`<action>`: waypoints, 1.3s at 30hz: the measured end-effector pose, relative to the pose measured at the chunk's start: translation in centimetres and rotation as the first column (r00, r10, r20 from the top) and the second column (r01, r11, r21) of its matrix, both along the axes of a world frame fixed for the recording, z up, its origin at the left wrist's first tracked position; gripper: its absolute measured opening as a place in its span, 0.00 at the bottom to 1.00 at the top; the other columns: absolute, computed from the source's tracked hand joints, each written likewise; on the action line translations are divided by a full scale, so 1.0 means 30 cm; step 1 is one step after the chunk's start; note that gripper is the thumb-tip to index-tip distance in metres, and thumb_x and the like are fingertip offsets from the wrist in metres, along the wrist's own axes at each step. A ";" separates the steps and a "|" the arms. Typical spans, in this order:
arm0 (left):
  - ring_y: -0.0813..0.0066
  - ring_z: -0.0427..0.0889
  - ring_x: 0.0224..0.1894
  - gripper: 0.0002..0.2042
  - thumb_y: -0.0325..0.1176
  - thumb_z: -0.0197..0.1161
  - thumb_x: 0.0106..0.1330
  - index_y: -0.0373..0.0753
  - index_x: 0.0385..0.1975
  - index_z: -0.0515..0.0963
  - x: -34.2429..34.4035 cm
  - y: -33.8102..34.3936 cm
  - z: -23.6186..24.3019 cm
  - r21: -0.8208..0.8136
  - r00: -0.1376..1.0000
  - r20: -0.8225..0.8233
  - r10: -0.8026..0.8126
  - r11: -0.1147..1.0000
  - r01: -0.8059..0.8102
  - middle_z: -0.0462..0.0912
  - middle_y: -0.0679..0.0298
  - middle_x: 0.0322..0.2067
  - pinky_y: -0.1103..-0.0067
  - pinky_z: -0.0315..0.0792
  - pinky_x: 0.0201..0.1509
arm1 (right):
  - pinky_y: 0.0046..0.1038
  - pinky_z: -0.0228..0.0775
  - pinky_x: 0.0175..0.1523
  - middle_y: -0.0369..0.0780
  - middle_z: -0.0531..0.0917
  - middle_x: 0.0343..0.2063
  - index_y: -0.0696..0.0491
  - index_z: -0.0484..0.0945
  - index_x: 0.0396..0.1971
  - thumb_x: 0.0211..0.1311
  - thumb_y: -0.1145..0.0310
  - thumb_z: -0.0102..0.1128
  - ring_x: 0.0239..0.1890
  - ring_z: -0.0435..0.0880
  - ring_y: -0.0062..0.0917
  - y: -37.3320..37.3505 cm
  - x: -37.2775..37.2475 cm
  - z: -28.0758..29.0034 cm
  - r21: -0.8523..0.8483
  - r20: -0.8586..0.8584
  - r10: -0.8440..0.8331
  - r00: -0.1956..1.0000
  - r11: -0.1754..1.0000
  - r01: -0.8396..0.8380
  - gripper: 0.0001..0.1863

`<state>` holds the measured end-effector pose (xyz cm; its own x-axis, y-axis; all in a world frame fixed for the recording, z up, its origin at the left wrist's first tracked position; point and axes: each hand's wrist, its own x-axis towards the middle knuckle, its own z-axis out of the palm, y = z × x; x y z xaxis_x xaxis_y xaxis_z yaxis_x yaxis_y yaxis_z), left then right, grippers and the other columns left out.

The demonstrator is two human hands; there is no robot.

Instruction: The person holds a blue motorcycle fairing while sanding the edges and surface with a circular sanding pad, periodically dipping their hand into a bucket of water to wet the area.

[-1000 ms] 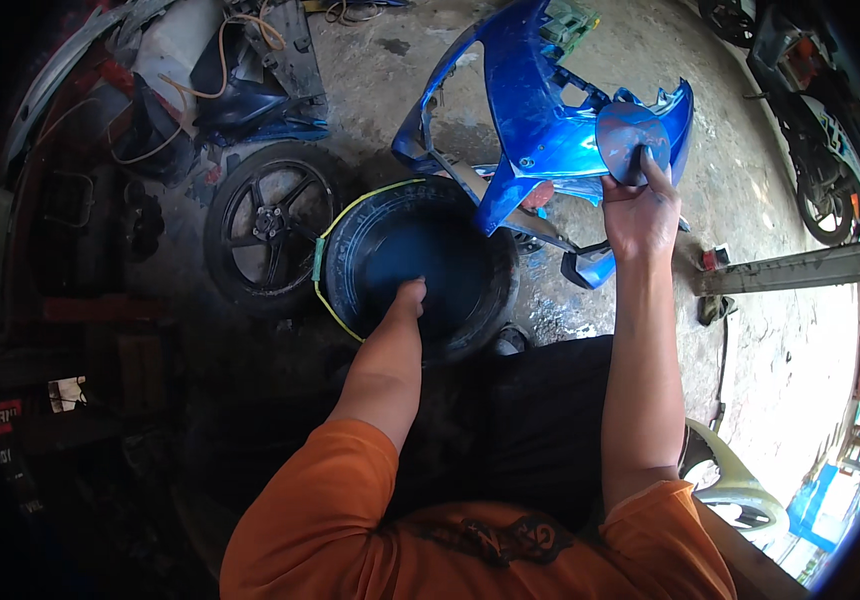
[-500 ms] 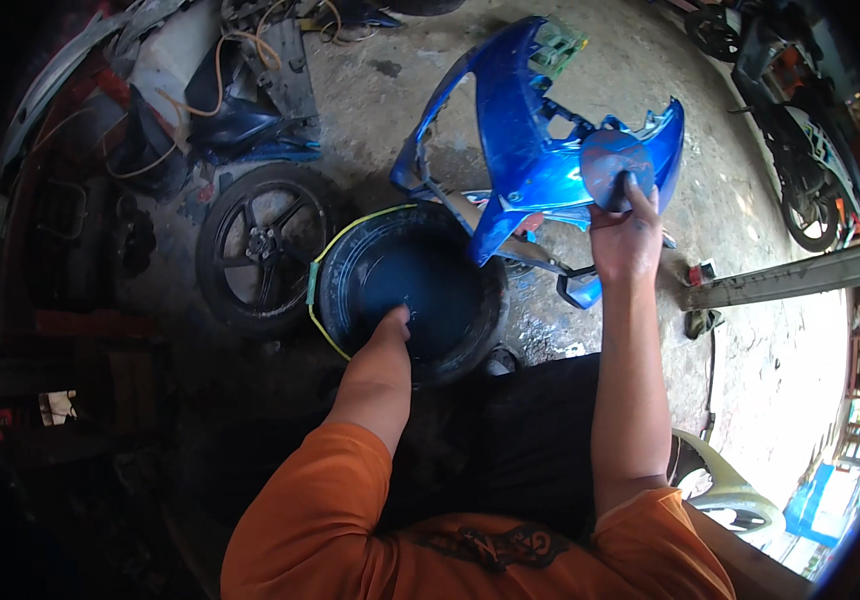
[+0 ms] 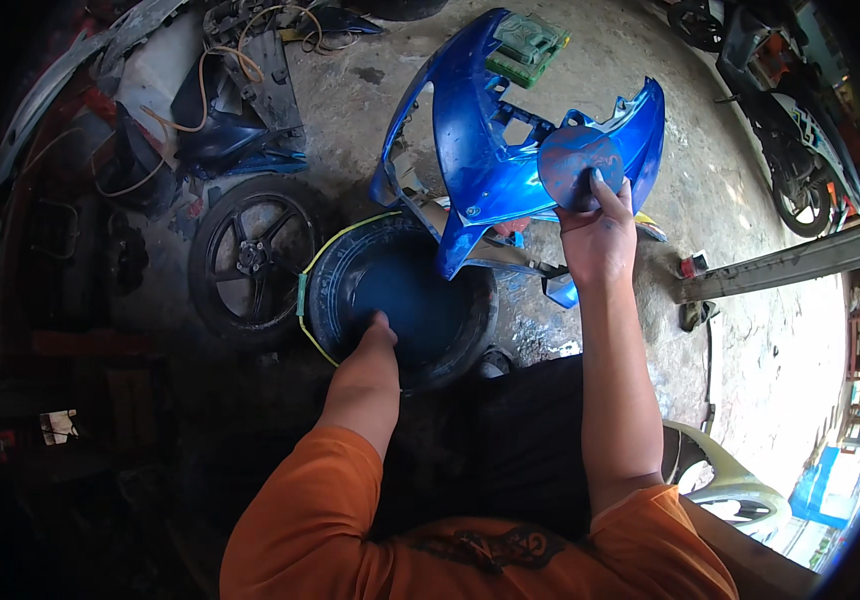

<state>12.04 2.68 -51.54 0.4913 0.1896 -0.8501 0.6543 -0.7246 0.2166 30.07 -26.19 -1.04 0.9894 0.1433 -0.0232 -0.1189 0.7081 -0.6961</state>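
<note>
My left hand (image 3: pixel 381 330) reaches down into dark water (image 3: pixel 425 295) inside a round black tub (image 3: pixel 324 300). Its fingers are under the surface, so whether they hold anything is hidden. A flat round sanding disc (image 3: pixel 568 168), grey with reddish smears, is pinched in my right hand (image 3: pixel 600 238), thumb on the near face. It is held up in front of a glossy blue motorcycle fairing (image 3: pixel 460 125), covering part of its right side. I cannot tell whether disc and fairing touch. The fairing's lower tip overhangs the tub's right rim.
Left of the tub lies a black spoked wheel (image 3: pixel 252 256). Dark body panels (image 3: pixel 235 140) and a tan hose (image 3: pixel 198 125) fill the far left. A green case (image 3: pixel 528 50) sits behind the fairing. At right are a metal beam (image 3: pixel 790 262) and a parked motorcycle (image 3: pixel 800 160).
The whole scene has shifted slightly left in view. My left hand stays in the tub's water, and my right hand still holds the sanding disc before the fairing.
</note>
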 end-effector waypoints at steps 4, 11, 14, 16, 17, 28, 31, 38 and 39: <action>0.58 0.70 0.75 0.31 0.54 0.51 0.79 0.42 0.76 0.66 0.012 -0.010 -0.012 -0.018 0.999 -0.013 0.041 0.999 -0.041 0.68 0.53 0.75 0.65 0.64 0.79 | 0.45 0.83 0.62 0.39 0.85 0.53 0.49 0.74 0.54 0.76 0.75 0.57 0.56 0.87 0.34 0.012 -0.010 -0.009 0.021 -0.014 0.043 0.999 0.999 -0.042 0.11; 0.60 0.72 0.73 0.31 0.53 0.48 0.80 0.40 0.75 0.68 0.034 -0.082 -0.057 -0.061 0.990 -0.060 0.125 0.990 -0.129 0.70 0.55 0.74 0.64 0.66 0.78 | 0.47 0.82 0.63 0.40 0.84 0.54 0.49 0.73 0.55 0.77 0.75 0.57 0.57 0.87 0.35 0.004 -0.010 -0.002 -0.015 -0.001 0.063 0.998 0.998 -0.063 0.11; 0.61 0.73 0.72 0.31 0.53 0.47 0.81 0.39 0.74 0.68 0.008 -0.015 -0.052 -0.085 0.939 -0.136 0.317 0.940 -0.330 0.71 0.56 0.74 0.64 0.67 0.77 | 0.48 0.82 0.63 0.41 0.83 0.55 0.48 0.71 0.56 0.77 0.74 0.57 0.56 0.87 0.35 0.033 -0.037 0.037 0.006 0.004 0.094 0.996 0.996 -0.094 0.13; 0.61 0.74 0.72 0.30 0.53 0.46 0.81 0.38 0.74 0.69 0.001 0.044 0.006 -0.238 0.441 -0.356 0.824 0.377 -0.895 0.72 0.56 0.73 0.63 0.68 0.77 | 0.47 0.83 0.61 0.41 0.84 0.54 0.48 0.72 0.56 0.76 0.75 0.57 0.56 0.87 0.34 0.048 -0.045 0.070 -0.020 -0.021 0.118 0.993 0.993 -0.119 0.13; 0.62 0.79 0.67 0.26 0.48 0.48 0.81 0.38 0.70 0.74 -0.001 0.043 0.045 -0.344 0.010 -0.475 0.880 -0.175 -0.922 0.77 0.56 0.69 0.61 0.73 0.73 | 0.47 0.83 0.61 0.41 0.84 0.54 0.48 0.72 0.56 0.76 0.75 0.57 0.56 0.87 0.34 0.053 -0.040 0.072 -0.020 -0.011 0.109 0.994 0.994 -0.110 0.13; 0.61 0.84 0.36 0.10 0.29 0.55 0.71 0.32 0.41 0.81 0.014 -0.033 1.200 -0.851 0.262 -0.474 0.841 -0.361 -0.381 0.82 0.55 0.34 0.78 0.84 0.39 | 0.53 0.85 0.59 0.44 0.84 0.50 0.53 0.69 0.58 0.76 0.77 0.57 0.52 0.88 0.38 0.026 0.004 -0.005 0.015 -0.144 0.029 0.989 1.000 -0.027 0.15; 0.61 0.87 0.39 0.21 0.42 0.51 0.80 0.27 0.51 0.81 0.020 -0.001 1.587 -0.986 0.459 -0.040 0.888 0.039 -0.162 0.85 0.54 0.37 0.74 0.83 0.46 | 0.51 0.84 0.57 0.43 0.83 0.48 0.53 0.70 0.54 0.76 0.78 0.56 0.50 0.87 0.36 0.055 -0.002 -0.001 0.004 -0.170 0.028 0.985 1.000 -0.028 0.12; 0.52 0.88 0.57 0.23 0.33 0.47 0.78 0.19 0.58 0.77 0.362 -0.239 2.051 -0.734 0.552 0.550 0.627 0.678 -0.039 0.85 0.39 0.55 0.66 0.79 0.69 | 0.51 0.83 0.58 0.43 0.83 0.49 0.54 0.70 0.53 0.76 0.77 0.56 0.50 0.86 0.36 0.054 -0.017 0.029 -0.009 -0.181 0.012 0.983 1.000 -0.014 0.11; 0.54 0.88 0.57 0.23 0.34 0.47 0.77 0.20 0.59 0.77 0.392 -0.260 2.059 -0.655 0.578 0.604 0.549 0.755 -0.031 0.86 0.40 0.55 0.68 0.80 0.68 | 0.54 0.81 0.60 0.43 0.83 0.49 0.54 0.69 0.56 0.76 0.77 0.57 0.51 0.86 0.36 0.051 -0.015 0.032 -0.030 -0.195 0.020 0.981 0.999 -0.026 0.14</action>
<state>23.81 -5.13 10.23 0.9712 0.1064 -0.2131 0.2245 -0.1099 0.9682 29.62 -24.66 -0.08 0.9621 0.1617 -0.2195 -0.2697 0.6813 -0.6805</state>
